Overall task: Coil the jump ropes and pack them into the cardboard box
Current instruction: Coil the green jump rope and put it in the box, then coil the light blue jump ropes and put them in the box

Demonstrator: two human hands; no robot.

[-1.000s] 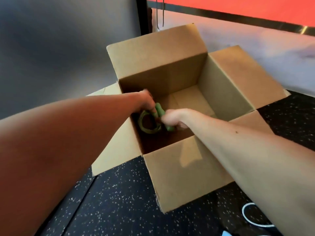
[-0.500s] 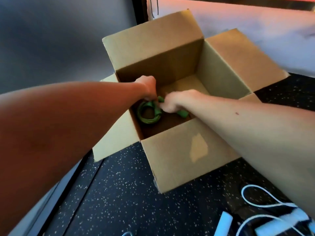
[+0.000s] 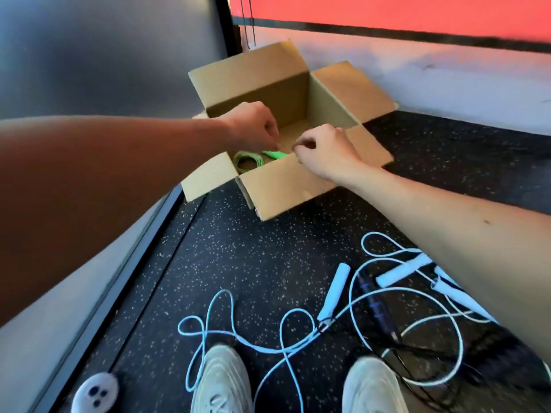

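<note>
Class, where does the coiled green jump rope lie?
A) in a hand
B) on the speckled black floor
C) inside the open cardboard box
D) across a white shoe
C: the coiled green jump rope lies on the bottom of the open cardboard box.

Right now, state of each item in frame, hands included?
cardboard box, upright on floor, flaps open.
green jump rope, coiled, inside the box near its left corner.
light blue jump ropes, uncoiled, tangled on the floor.
black jump rope, uncoiled, on the floor among them.
left hand, over the box, fingers loosely curled, empty.
right hand, over the box's near wall, loosely curled, empty.
</note>
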